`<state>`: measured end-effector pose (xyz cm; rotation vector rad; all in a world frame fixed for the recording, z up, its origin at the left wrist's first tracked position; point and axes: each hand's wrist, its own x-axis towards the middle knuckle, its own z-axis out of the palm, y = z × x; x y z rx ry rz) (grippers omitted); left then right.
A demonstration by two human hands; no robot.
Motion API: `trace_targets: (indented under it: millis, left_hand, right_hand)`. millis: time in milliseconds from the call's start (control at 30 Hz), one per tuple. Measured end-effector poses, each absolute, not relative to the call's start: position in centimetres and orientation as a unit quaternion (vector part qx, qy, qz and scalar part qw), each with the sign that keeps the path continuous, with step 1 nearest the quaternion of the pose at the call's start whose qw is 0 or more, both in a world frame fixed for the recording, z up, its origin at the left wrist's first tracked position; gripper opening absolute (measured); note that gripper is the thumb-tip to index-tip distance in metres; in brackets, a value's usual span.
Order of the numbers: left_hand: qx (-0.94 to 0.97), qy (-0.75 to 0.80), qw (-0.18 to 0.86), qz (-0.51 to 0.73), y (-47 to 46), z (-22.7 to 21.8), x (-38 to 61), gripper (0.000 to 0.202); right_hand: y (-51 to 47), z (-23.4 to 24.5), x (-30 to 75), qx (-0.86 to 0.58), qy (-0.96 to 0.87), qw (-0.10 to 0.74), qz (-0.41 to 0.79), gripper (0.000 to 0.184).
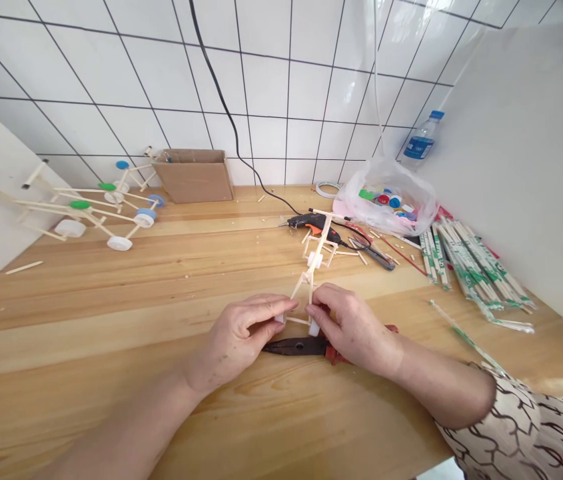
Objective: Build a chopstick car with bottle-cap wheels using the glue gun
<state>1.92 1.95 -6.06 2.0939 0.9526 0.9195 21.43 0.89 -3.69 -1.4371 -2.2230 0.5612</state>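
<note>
Both my hands are closed on the lower end of a small frame of thin wooden sticks (320, 245), which has white bottle caps on it. My left hand (241, 333) pinches the left cap at the near end between thumb and fingers. On the opposite side, my right hand (356, 330) grips the frame beside the right white cap (314, 327). The frame's long stick points away from me, with a dark-tipped crosspiece at its far end. Pliers (296, 347) with red handles lie beneath my hands, their handles partly hidden by my right hand.
A black glue gun (311, 223) lies behind the frame, near loose stick pieces and a cutter (378, 255). Finished-looking stick models (121, 207) and a cardboard box (195, 177) stand left. Rightward are a bag of caps (386, 193), wrapped chopsticks (481, 263) and a bottle (420, 143).
</note>
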Motion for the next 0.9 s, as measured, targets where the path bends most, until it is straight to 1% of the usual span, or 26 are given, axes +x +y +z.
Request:
trace_targets:
  millis: [533,900]
  left_hand:
    - [0.801,0.352,0.329,0.356,1.93,-6.56,1.83,0.038]
    - [0.797,0.361,0.322,0.362,1.8,-6.03,2.02,0.035]
  right_hand:
    - [0.75,-4.12,21.6,-0.518,-0.804,0.212,0.201,0.016]
    - [0.81,-4.12,21.47,-0.516,-0.804,0.222,0.194,0.02]
